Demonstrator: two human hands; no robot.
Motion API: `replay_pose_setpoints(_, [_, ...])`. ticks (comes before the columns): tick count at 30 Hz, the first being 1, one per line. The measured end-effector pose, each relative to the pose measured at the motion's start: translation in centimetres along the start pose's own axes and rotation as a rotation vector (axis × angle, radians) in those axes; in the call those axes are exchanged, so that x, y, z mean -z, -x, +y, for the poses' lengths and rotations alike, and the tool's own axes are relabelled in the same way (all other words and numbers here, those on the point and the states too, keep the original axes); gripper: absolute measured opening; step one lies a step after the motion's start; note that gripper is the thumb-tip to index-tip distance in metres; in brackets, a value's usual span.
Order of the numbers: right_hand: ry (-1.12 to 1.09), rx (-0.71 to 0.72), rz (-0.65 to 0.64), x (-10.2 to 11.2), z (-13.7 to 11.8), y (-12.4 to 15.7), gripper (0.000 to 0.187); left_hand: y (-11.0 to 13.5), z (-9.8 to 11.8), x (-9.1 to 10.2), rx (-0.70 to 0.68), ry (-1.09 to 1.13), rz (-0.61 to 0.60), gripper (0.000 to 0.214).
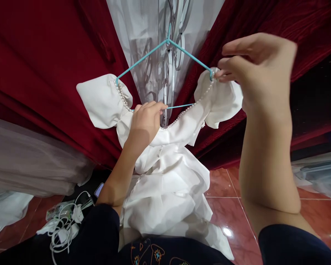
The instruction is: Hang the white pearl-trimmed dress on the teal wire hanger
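A white dress (165,191) with puffed sleeves and a pearl-trimmed neckline hangs on a thin turquoise hanger (143,57). My left hand (147,119) is closed over the neckline on the left, by the hanger's lower bar; its fingertips are partly hidden. At the right shoulder, my right hand (256,62) pinches the pearl-edged strap by the hanger's end, the other fingers bent above it. The hanger's arms sit inside both shoulders. Below the bodice, the skirt falls in loose folds toward my lap.
Behind the dress stand a white metal scrollwork frame (169,73) and red curtains (57,48). Tangled white cables (62,232) and a phone (98,189) lie at lower left. Grey sheer fabric (30,154) hangs at left. Red tiles (223,206) cover the floor.
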State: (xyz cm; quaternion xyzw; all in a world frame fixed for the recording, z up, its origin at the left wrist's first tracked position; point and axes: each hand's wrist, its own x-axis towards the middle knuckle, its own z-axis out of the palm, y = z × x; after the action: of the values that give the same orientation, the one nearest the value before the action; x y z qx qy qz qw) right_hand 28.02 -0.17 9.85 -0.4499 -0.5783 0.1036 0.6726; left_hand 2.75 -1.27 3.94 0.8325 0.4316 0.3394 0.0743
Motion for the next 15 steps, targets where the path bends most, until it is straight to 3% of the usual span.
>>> replay_pose_setpoints(3, [-0.127, 0.165, 0.159, -0.5, -0.5, 3.0, 0.019, 0.1, 0.1, -0.2, -0.004, 0.020, 0.009, 0.043])
replay_pose_setpoints(4, [-0.079, 0.225, 0.124, -0.8, -0.3, 4.3, 0.017, 0.1, 0.2, -0.3, -0.005, 0.029, 0.010, 0.043])
replay_pose_setpoints(8, [0.301, 0.393, -0.330, -3.1, 2.9, 8.8, 0.019, 0.4, -0.1, -1.0, 0.001, 0.052, 0.022, 0.043])
replay_pose_setpoints(11, [0.562, 0.483, -0.225, -4.8, 4.8, 10.8, 0.016, 0.7, -0.8, -1.4, -0.095, 0.096, 0.013, 0.038])
replay_pose_setpoints(13, [0.565, 0.468, -0.146, -5.7, 4.9, 11.5, 0.018, 0.9, -1.4, -1.4, -0.191, 0.133, 0.055, 0.034])
replay_pose_setpoints(15, [0.499, 0.452, -0.124, -6.4, 4.5, 11.8, 0.020, 0.9, -1.9, -1.0, -0.218, 0.147, 0.184, 0.031])
